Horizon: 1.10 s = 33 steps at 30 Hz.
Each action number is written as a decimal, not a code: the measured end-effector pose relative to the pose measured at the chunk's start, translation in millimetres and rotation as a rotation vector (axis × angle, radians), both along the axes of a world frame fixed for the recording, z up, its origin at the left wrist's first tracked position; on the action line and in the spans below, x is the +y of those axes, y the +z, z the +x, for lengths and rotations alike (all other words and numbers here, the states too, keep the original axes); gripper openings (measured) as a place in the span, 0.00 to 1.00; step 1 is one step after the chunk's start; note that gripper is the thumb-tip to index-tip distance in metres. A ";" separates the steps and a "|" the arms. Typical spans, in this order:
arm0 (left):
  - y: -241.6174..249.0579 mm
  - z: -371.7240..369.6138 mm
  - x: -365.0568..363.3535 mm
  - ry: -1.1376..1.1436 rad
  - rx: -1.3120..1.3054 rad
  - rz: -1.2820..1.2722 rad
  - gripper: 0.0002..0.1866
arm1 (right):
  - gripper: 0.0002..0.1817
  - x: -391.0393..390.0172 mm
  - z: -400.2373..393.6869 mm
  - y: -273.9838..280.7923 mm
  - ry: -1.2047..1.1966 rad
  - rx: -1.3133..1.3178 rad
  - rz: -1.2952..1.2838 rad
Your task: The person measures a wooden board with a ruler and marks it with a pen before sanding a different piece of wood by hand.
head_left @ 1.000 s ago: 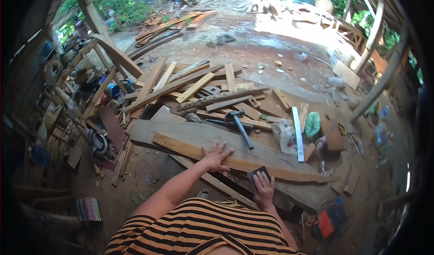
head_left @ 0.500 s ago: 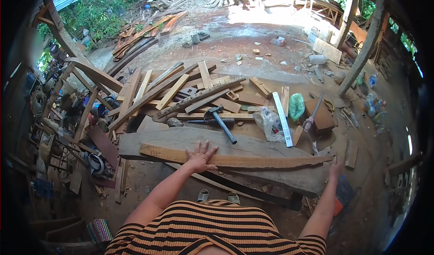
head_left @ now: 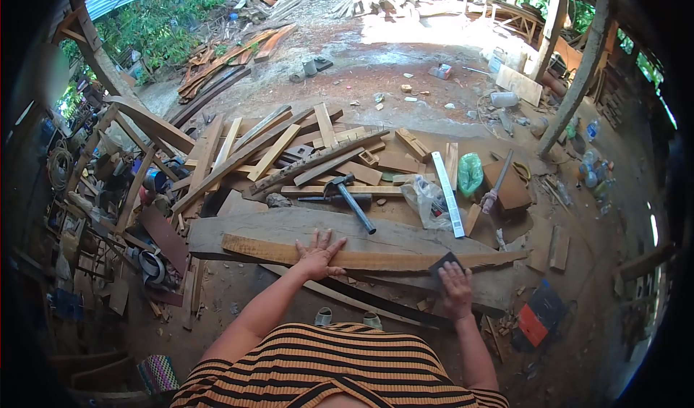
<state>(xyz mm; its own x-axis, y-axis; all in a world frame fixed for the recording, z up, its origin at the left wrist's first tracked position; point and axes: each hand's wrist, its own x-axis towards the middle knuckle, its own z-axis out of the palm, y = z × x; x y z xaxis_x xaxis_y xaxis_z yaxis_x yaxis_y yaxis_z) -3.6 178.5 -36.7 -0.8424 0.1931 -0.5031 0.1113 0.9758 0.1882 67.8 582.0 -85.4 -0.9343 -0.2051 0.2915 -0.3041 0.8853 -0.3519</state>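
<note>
Striped sleeves at bottom centre, both arms reaching up the frame. Right hand (head_left: 455, 289) back on the wood now, lower right of centre, after swinging far out toward the right edge half a second ago; fingers pressed flat over a dark sanding pad (head_left: 443, 264), held down rather than pinched, at the near edge of the strip (head_left: 361, 257). Looks like a fresh rubbing pass starting on that pale strip, laid lengthwise across the grey slab (head_left: 289, 223) mid-frame. Left hand (head_left: 316, 252) unmoved, fingers spread apart, palm down on the strip, pinning it. Left arm nearly straight, right elbow bent close to the body. Beyond, just above centre, hammer (head_left: 350, 197); right of it, ruler (head_left: 448, 193).
</note>
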 end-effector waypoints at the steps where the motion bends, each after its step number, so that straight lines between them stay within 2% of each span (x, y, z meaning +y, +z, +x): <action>1: 0.6 -1.5 0.4 -0.001 0.006 -0.003 0.50 | 0.22 25.2 -6.1 -1.8 -0.017 0.018 0.046; 3: 0.3 0.4 0.1 -0.002 0.002 -0.004 0.50 | 0.21 67.3 -13.6 -4.6 -0.277 0.012 0.067; 4: 0.7 1.3 -0.4 -0.001 0.003 -0.003 0.50 | 0.21 75.6 -17.4 -6.2 -0.276 0.013 0.069; 6: 2.0 1.2 0.5 -0.004 0.004 -0.001 0.50 | 0.21 81.8 -25.7 -8.9 -0.572 -0.024 -0.038; 9: -0.1 0.8 -0.7 -0.005 0.005 0.005 0.50 | 0.22 12.7 -22.8 -22.6 -0.580 0.046 -0.042; 11: -3.9 2.3 -3.0 -0.005 0.020 0.007 0.50 | 0.24 -64.1 -6.3 -5.9 -0.355 0.028 -0.013; 14: -3.1 2.5 -1.9 -0.008 0.025 0.009 0.49 | 0.26 -140.8 11.6 -8.0 0.016 0.045 -0.122; 17: -3.9 3.0 -1.5 -0.005 0.026 0.011 0.49 | 0.24 -134.3 5.2 3.1 0.246 0.076 -0.131; 19: -5.4 5.3 -5.9 0.003 0.027 0.010 0.49 | 0.23 -97.3 -1.5 2.5 0.179 0.072 -0.068; 22: -7.7 3.8 -5.3 -0.018 0.049 0.034 0.50 | 0.23 -31.8 -11.6 -9.7 -0.150 0.078 0.011; 25: -4.4 8.0 -11.5 -0.022 0.070 0.061 0.50 | 0.22 -20.2 -14.6 -15.2 -0.307 0.029 -0.001; 27: -2.6 6.3 -22.4 0.066 0.095 0.299 0.50 | 0.22 -30.6 -17.0 -14.5 -0.366 0.013 -0.004; 28: -11.3 3.6 -35.8 0.069 0.099 0.308 0.50 | 0.22 -36.0 -17.4 -14.1 -0.429 -0.009 -0.008; 30: -40.8 6.2 -83.7 0.157 0.425 0.870 0.51 | 0.21 -45.9 -21.4 -15.1 -0.478 -0.038 -0.003; 33: -46.9 21.7 -179.5 0.361 0.666 0.374 0.49 | 0.22 -46.3 -24.5 -23.1 -0.507 -0.036 0.033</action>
<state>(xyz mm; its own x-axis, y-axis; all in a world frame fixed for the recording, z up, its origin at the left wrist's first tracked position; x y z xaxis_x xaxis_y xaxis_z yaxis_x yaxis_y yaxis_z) 18.1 -1.1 -83.6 -0.9823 -0.0895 0.1643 0.0073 0.8592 0.5116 43.4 535.7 -108.5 -0.9279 0.2685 0.2585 0.1786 0.9291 -0.3238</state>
